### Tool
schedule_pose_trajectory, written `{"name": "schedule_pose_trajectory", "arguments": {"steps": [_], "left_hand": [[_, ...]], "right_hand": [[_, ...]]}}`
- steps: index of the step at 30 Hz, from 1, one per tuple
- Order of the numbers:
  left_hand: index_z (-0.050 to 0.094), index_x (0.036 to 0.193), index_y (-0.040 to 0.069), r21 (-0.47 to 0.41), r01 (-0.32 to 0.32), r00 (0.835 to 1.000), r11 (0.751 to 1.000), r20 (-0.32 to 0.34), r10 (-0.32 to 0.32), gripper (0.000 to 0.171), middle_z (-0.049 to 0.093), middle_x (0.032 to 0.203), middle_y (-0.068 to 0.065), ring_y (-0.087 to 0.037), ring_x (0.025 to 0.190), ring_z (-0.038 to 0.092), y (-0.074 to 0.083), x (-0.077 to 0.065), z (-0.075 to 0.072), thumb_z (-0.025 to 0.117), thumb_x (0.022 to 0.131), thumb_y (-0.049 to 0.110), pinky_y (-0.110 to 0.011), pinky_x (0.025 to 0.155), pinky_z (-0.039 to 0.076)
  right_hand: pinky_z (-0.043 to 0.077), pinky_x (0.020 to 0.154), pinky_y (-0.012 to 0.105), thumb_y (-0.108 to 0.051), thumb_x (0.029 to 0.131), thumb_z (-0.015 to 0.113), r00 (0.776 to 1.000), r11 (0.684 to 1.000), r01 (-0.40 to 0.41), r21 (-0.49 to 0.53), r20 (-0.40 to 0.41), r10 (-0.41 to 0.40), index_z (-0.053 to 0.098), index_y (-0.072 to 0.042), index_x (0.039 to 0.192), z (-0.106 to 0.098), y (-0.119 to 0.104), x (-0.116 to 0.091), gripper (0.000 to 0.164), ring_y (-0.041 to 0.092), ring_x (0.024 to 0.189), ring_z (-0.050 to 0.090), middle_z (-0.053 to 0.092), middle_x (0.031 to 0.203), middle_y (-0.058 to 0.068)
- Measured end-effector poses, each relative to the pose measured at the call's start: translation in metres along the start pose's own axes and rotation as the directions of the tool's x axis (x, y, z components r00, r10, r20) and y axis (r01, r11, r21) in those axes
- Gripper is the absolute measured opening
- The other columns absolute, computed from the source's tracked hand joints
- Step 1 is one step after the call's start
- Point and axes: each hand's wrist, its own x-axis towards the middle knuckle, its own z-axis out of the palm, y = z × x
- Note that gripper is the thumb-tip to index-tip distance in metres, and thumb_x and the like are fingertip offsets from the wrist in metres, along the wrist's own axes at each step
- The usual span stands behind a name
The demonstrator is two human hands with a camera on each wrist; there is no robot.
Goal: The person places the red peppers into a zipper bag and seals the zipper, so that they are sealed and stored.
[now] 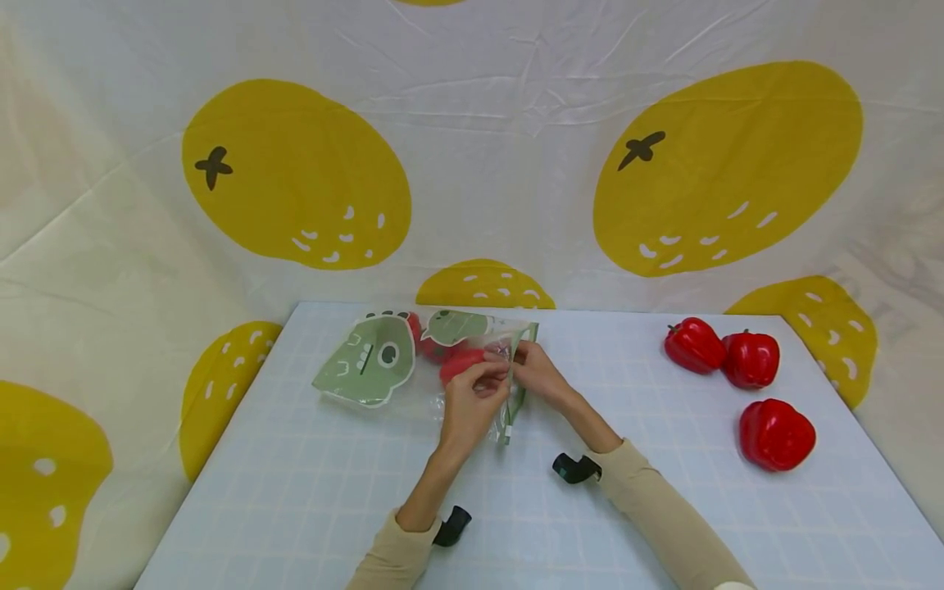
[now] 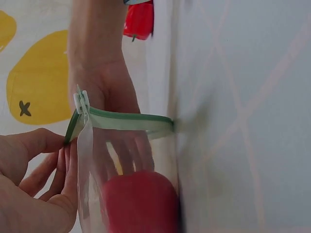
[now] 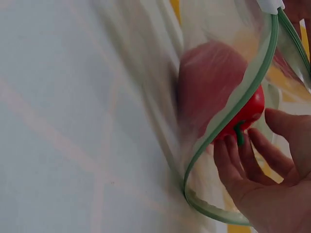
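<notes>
A clear zip bag (image 1: pixel 509 422) with green dinosaur prints and a green zip edge lies on the table, its mouth toward the right. My left hand (image 1: pixel 468 401) pinches the mouth's edge near the white zip slider (image 2: pixel 81 103). My right hand (image 1: pixel 542 377) reaches into the mouth. In the right wrist view its fingertips touch the stem end of a red bell pepper (image 3: pixel 214 87), and the thumb stands apart from it. Deeper in the bag, more red peppers (image 1: pixel 435 351) show partly behind the prints.
Three red bell peppers lie at the table's right: two together at the back (image 1: pixel 695 344) (image 1: pixel 751 360), one nearer (image 1: pixel 777 436). A pale blue checked cloth covers the table (image 1: pixel 295 500). Behind hangs a white curtain (image 1: pixel 501 180) with yellow fruit prints. Black wrist cameras (image 1: pixel 452 526) sit at both cuffs.
</notes>
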Motion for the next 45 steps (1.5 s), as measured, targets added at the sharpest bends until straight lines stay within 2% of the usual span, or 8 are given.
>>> {"name": "schedule_pose_trajectory", "arguments": {"steps": [5,8,12,16,21,35,40,45], "left_hand": [[0.077,0.105,-0.003,-0.009,0.004,1.0,1.0,0.017,-0.004,0.018,0.075,0.096,-0.014,-0.026,0.084,0.072,0.002,-0.001,0.003,0.075,0.087,-0.005,-0.027,0.078,0.061],[0.077,0.106,-0.003,-0.02,-0.002,1.0,1.0,0.016,0.002,0.018,0.075,0.098,-0.016,-0.028,0.085,0.072,0.002,-0.002,0.002,0.074,0.088,-0.005,-0.032,0.079,0.062],[0.076,0.106,-0.004,-0.024,-0.008,1.0,1.0,0.003,0.008,0.019,0.075,0.097,-0.017,-0.028,0.084,0.072,0.002,-0.002,-0.001,0.075,0.087,-0.005,-0.037,0.08,0.062],[0.076,0.105,-0.004,-0.008,-0.009,1.0,1.0,0.002,0.009,0.018,0.075,0.094,-0.014,-0.027,0.083,0.072,0.002,-0.001,-0.001,0.075,0.087,-0.005,-0.032,0.078,0.062],[0.076,0.104,-0.003,0.007,-0.003,1.0,1.0,0.004,0.003,0.017,0.075,0.094,-0.012,-0.026,0.083,0.072,0.0,0.0,0.0,0.075,0.087,-0.004,-0.027,0.077,0.061],[0.077,0.105,-0.002,-0.003,0.02,1.0,1.0,0.01,-0.02,0.017,0.075,0.095,-0.011,-0.027,0.084,0.071,0.0,-0.002,-0.002,0.076,0.089,-0.002,-0.035,0.081,0.062],[0.077,0.107,-0.001,-0.009,0.03,0.999,1.0,0.016,-0.029,0.017,0.075,0.097,-0.011,-0.027,0.085,0.071,0.0,-0.003,-0.003,0.077,0.089,0.002,-0.036,0.083,0.062],[0.077,0.106,0.0,-0.011,0.027,1.0,1.0,0.016,-0.027,0.017,0.075,0.097,-0.012,-0.027,0.085,0.071,0.001,-0.003,-0.004,0.077,0.089,0.002,-0.035,0.083,0.062]], "right_hand": [[0.052,0.09,0.025,-0.004,0.097,0.061,1.0,1.0,0.004,0.017,0.001,-0.004,0.063,0.01,0.126,-0.007,0.003,-0.004,0.032,0.031,0.111,0.067,0.068,0.122,0.023],[0.054,0.093,0.031,-0.003,0.098,0.06,0.999,0.999,0.034,0.005,0.018,-0.034,0.061,0.009,0.131,-0.013,0.004,-0.009,0.034,0.038,0.118,0.065,0.064,0.13,0.025],[0.054,0.099,0.043,-0.009,0.1,0.064,0.996,0.995,0.086,-0.05,0.007,-0.085,0.064,0.005,0.127,-0.021,0.006,-0.014,0.03,0.038,0.118,0.065,0.066,0.127,0.023],[0.051,0.103,0.05,-0.015,0.1,0.068,0.995,0.994,0.093,-0.05,-0.037,-0.095,0.067,0.002,0.124,-0.031,0.006,-0.021,0.029,0.035,0.116,0.066,0.069,0.122,0.019],[0.052,0.103,0.044,-0.017,0.101,0.068,0.994,0.995,0.076,-0.056,-0.075,-0.081,0.067,0.003,0.125,-0.043,0.005,-0.028,0.031,0.031,0.116,0.065,0.069,0.124,0.02],[0.052,0.099,0.023,-0.018,0.099,0.071,0.967,0.99,0.092,-0.11,-0.225,-0.115,0.069,0.003,0.118,-0.075,-0.001,-0.047,0.029,0.029,0.108,0.066,0.071,0.115,0.016],[0.052,0.103,0.036,-0.016,0.1,0.069,0.961,0.986,0.073,-0.147,-0.256,-0.109,0.068,0.005,0.121,-0.084,-0.006,-0.051,0.03,0.032,0.111,0.065,0.07,0.117,0.019],[0.049,0.106,0.051,-0.025,0.1,0.069,0.947,0.973,0.054,-0.223,-0.297,-0.121,0.069,-0.003,0.12,-0.094,0.007,-0.052,0.03,0.028,0.111,0.064,0.07,0.118,0.013]]}}
